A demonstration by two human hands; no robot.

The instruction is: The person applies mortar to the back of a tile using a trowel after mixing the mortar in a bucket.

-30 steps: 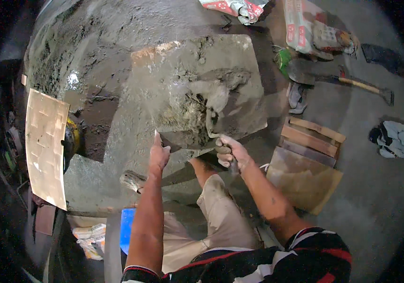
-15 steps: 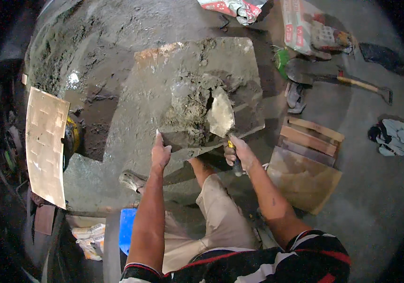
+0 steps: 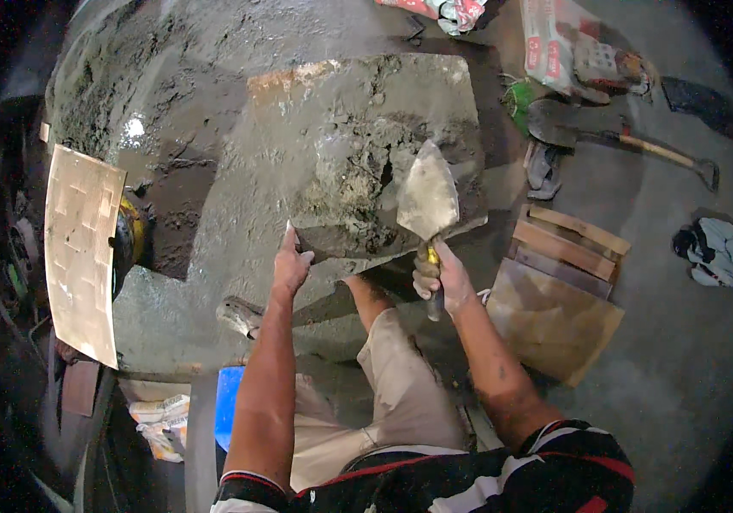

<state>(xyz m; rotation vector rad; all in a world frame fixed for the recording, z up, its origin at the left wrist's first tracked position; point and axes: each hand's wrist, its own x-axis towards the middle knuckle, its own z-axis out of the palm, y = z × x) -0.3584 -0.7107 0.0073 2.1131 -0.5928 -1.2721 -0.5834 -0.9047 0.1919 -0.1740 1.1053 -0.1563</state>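
Recorder: Right hand first. State?

Me: My right hand (image 3: 445, 275) is closed around the trowel (image 3: 429, 197), fingers wrapped on the handle just below its yellow collar. Blade flat side up, tip pointing away from me.

Recorder: Trowel position?

Me: Over the near right part of the square board (image 3: 459, 90), just beside the mortar (image 3: 336, 184). Whether the blade touches either, I cannot tell.

Recorder: Left hand?

Me: My left hand (image 3: 291, 263) is at the near left corner of the board. Index finger extended forward, thumb out to the right. Other fingers hidden; I cannot tell whether they grip.

Recorder: Mortar condition?

Me: Grey, lumpy, heaped near the middle of the board, with a dark gap at its right side. Thin smears over much of the remaining surface.

Recorder: Surroundings?

Me: Left: a tan panel (image 3: 84, 256), well apart from my left hand. Right: a brown sheet (image 3: 555, 325) with wooden slats (image 3: 565, 250) at its far end. Beyond those, a shovel (image 3: 553, 126) on the floor (image 3: 670, 338). Far right, a black-and-white cloth (image 3: 720, 252).
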